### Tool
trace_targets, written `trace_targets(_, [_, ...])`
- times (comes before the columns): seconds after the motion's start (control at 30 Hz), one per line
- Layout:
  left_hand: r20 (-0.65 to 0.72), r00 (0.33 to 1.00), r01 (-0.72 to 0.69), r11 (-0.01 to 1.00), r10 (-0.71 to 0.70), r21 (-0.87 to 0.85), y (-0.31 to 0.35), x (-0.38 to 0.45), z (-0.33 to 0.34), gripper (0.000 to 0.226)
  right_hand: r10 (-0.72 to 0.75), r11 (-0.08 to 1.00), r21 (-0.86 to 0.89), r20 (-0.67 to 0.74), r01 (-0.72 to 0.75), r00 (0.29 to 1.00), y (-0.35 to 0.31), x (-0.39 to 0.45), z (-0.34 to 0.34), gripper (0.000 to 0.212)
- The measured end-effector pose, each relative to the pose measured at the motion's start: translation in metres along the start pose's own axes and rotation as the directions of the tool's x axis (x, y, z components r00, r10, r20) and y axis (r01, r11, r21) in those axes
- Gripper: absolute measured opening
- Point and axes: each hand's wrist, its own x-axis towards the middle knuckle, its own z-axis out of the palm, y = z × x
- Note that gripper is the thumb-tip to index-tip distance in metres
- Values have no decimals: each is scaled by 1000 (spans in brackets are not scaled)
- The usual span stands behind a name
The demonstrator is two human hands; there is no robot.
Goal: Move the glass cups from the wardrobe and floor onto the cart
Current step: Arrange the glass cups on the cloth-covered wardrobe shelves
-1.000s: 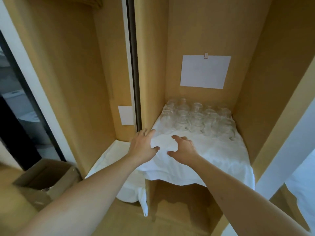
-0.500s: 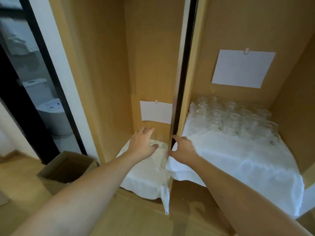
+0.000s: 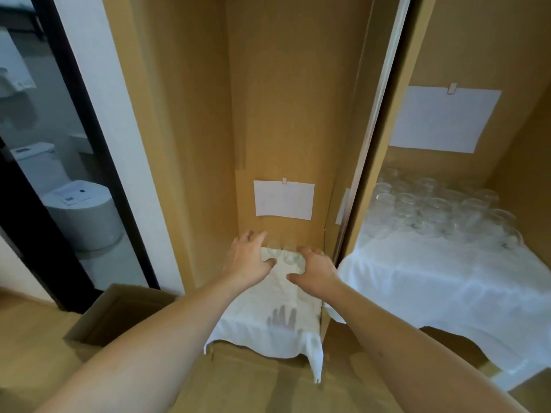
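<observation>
Wooden wardrobe (image 3: 286, 99) ahead, split by a vertical divider (image 3: 372, 129) into a narrow left compartment and a wider right one. Both shelves covered w/ white cloth (image 3: 432, 281). A white paper sheet (image 3: 283, 199) is clipped to the back wall of the left compartment, a bigger one (image 3: 444, 119) on the right. Far left, an open doorway shows a toilet (image 3: 80, 210); a cardboard box (image 3: 119, 314) sits on the floor near left.

Glass cups: a big cluster (image 3: 441, 208) at the far end of the right shelf, clear, short, packed touching each other, approx. several rows; exact count can't be told. In the left compartment a few clear glass cups (image 3: 283, 253) stand on the cloth at the far end, right between my hands, hard to see against the white.

Both my arms reach forward into the left compartment. My left hand (image 3: 249, 259) is palm down, fingers (image 3: 253, 235) spread and fairly straight, thumb out toward the cups. My right hand (image 3: 313, 268) is palm down too, fingers loosely curved, thumb pointing left. Can't tell if either hand touches a cup; neither is wrapped round one.
</observation>
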Motion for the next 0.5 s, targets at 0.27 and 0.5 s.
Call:
trace_targets(0.27, [40,999,19,999,-17,-41,-28,35,22,75,71,997,6,57,-72,996,-2,33,18,81])
trace_targets(0.5, [78,996,34,999,-34,-4,-36,88,45,74,103,993,41,82,-107,991,11,91,27,74])
